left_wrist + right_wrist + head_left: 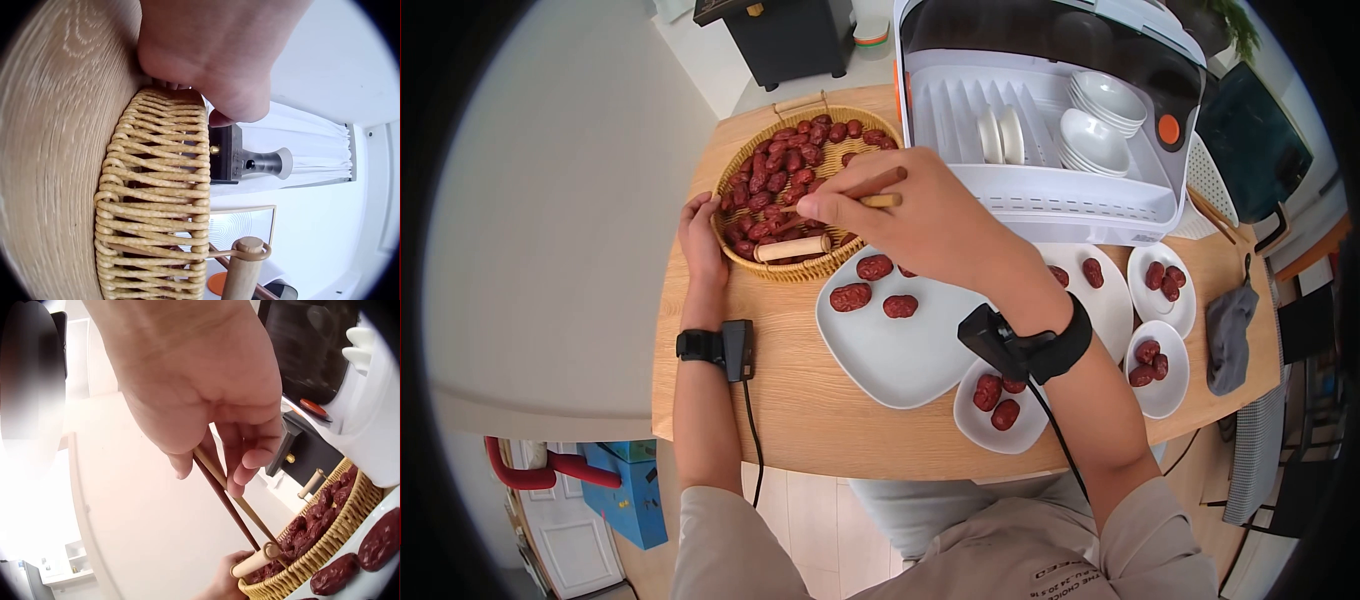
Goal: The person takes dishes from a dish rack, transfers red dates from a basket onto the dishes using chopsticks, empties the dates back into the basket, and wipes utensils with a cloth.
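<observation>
A round wicker basket [837, 268] of red dates [777, 182] stands at the table's back left. My left hand [702, 240] rests against its left side; in the left wrist view the hand [206, 56] touches the woven wall [156, 187]. My right hand [930, 215] holds a pair of wooden chopsticks [870, 185] above the basket. In the right wrist view the fingers of the hand [206, 394] curl round the chopsticks [228, 503], whose tips reach among the dates near the wooden handle [255, 559]. Whether a date is between the tips cannot be told.
A square plate [890, 355] with several dates lies in front of the basket. Right of it are a round plate [1105, 300] and small bowls [1000, 432] with dates. A white dish rack [1040, 205] stands behind; a grey cloth [1228, 340] lies far right.
</observation>
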`<state>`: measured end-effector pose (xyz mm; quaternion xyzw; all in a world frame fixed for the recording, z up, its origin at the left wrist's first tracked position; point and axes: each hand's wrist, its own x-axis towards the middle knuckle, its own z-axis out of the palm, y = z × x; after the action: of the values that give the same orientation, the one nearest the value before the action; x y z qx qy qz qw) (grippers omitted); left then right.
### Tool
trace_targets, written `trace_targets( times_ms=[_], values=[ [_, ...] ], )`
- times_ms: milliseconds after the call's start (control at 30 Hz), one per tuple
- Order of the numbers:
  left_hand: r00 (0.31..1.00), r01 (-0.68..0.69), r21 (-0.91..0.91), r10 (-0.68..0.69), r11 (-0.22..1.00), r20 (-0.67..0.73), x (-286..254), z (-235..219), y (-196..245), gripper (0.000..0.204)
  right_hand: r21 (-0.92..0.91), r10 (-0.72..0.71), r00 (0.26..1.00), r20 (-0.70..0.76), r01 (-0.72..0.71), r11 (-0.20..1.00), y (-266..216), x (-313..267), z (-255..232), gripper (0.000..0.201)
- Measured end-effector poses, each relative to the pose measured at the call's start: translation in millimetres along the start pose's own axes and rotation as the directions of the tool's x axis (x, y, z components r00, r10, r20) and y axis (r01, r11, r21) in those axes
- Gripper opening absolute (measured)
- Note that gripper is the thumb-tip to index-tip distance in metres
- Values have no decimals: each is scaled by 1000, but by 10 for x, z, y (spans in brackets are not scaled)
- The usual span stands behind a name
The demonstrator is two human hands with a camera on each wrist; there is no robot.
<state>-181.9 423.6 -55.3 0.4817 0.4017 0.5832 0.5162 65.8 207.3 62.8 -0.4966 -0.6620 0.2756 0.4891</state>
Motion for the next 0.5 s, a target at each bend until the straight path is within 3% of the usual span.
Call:
trace_targets(
  times_ms=[100,300,400,500],
  values=[
    [1000,-11,-11,11,1000,23,49,-25,-39,26,65,-47,999,12,46,997,99,12,83,26],
    [1000,7,-4,-7,1000,0,30,-16,-32,25,-90,-130,990,53,134,987,88,18,57,21],
    [1000,4,-8,-4,1000,8,20,-15,-21,25,-27,-150,989,0,150,988,-31,-6,-61,19],
    [1000,-21,24,21,999,15,1,-7,-7,24,-117,-187,980,-74,178,977,-279,-80,-295,17]
  ],
)
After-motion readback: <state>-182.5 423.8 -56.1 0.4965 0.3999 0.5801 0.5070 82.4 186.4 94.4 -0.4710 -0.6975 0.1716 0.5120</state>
